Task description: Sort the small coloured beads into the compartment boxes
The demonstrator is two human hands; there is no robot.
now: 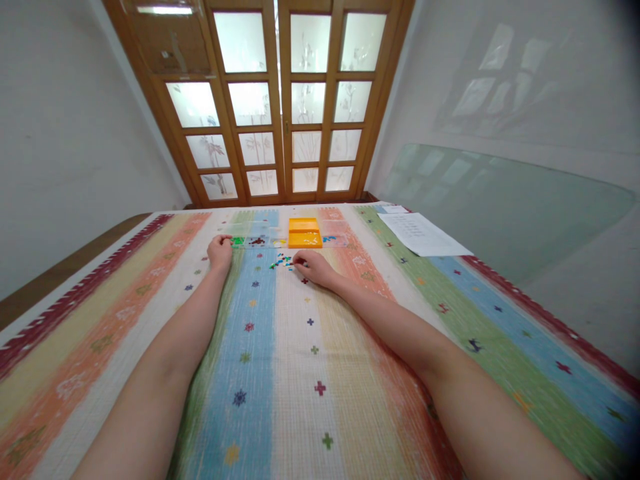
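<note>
My left hand (219, 252) rests on the striped cloth with its fingers curled, touching the left end of a clear compartment box (250, 235) that holds small coloured pieces. My right hand (311, 265) lies further right, fingertips pinched at a small heap of loose coloured beads (281, 262) on the cloth. What the fingertips hold is too small to make out. An orange tray (305, 234) sits just behind the heap, beside the clear box.
The striped, patterned cloth (280, 373) covers the whole table. A white printed sheet (423, 233) lies at the far right. Wooden glazed doors (280, 107) stand behind the table, and a glass pane (500, 200) leans on the right wall.
</note>
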